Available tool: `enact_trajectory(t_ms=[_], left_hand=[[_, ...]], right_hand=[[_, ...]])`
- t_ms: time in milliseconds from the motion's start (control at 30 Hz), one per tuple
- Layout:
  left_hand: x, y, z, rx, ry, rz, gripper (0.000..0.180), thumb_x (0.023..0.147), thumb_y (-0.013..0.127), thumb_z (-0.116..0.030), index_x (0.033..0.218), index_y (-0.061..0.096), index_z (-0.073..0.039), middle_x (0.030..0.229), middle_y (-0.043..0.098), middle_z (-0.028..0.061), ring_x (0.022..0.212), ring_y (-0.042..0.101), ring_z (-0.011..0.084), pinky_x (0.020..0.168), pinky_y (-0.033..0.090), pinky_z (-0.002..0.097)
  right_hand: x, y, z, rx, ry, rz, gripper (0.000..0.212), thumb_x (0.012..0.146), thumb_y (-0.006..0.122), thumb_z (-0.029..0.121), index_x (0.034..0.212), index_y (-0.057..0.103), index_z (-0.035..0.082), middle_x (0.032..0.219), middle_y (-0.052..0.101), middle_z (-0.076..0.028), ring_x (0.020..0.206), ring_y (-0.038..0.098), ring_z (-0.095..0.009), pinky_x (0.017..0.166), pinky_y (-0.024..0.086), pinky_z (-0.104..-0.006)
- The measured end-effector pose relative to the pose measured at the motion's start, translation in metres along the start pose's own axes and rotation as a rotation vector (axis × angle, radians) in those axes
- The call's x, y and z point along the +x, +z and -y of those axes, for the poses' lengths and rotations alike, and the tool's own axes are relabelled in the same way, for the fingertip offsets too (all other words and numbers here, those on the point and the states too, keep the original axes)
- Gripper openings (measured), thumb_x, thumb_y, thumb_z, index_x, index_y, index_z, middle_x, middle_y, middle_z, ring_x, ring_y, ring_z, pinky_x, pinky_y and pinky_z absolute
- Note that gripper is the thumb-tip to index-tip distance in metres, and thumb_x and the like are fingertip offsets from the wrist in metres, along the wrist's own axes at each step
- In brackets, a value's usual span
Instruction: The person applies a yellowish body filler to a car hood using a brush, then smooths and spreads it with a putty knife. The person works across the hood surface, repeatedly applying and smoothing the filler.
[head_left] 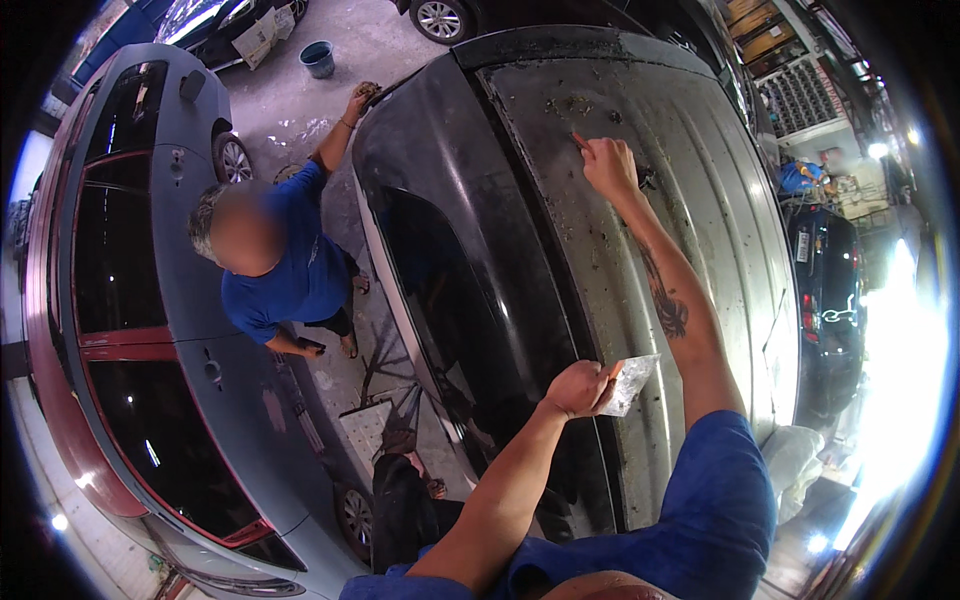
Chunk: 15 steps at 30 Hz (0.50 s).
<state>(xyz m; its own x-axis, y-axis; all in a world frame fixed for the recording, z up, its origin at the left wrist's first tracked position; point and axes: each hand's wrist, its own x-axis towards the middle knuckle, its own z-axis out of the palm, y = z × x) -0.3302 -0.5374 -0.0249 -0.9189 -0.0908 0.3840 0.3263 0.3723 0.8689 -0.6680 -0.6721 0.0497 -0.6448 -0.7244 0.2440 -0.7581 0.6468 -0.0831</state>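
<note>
My right hand [608,168] reaches far out over the grey car roof [690,230], closed on a narrow orange-red scraper [580,141]. Its tip is over or on the roof; contact cannot be made out. Dark crumbs and flakes [572,104] lie on the metal just beyond it. Nearer to me, above the roof's left side, my left hand [580,388] grips a wide putty knife [632,386] with a flat silvery blade and an orange-red part at the fingers. The blade's face looks smeared with pale residue.
A co-worker in a blue shirt [290,260] stands left, one hand on the car's edge. Beyond is a grey and red car [120,270]. A bucket [317,60] stands on the floor. A step platform [372,430] is below me; plastic sheeting [795,465] hangs right.
</note>
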Motion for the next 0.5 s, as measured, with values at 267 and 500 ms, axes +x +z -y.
enact_trajectory(t_ms=[267,500], left_hand=[[0.001,0.001,0.004,0.034,0.012,0.034,0.015,0.084,0.059,-0.017,0.082,0.056,-0.002,0.061,0.054,0.0136,0.059,0.056,0.0332,0.058,0.045,0.0453],[-0.006,0.001,-0.003,0.117,0.048,-0.001,0.016,0.084,0.058,-0.014,0.077,0.055,-0.001,0.061,0.053,0.0159,0.057,0.056,0.0348,0.055,0.045,0.0454]], right_hand=[[0.006,0.008,-0.009,0.076,-0.035,-0.005,0.015,0.077,0.061,0.012,0.081,0.069,0.000,0.079,0.065,-0.023,0.076,0.064,-0.042,0.070,0.051,-0.0506],[-0.079,-0.030,0.041,0.006,0.157,0.130,0.023,0.075,0.059,0.007,0.094,0.071,0.008,0.092,0.068,-0.016,0.088,0.065,-0.033,0.076,0.052,-0.0422]])
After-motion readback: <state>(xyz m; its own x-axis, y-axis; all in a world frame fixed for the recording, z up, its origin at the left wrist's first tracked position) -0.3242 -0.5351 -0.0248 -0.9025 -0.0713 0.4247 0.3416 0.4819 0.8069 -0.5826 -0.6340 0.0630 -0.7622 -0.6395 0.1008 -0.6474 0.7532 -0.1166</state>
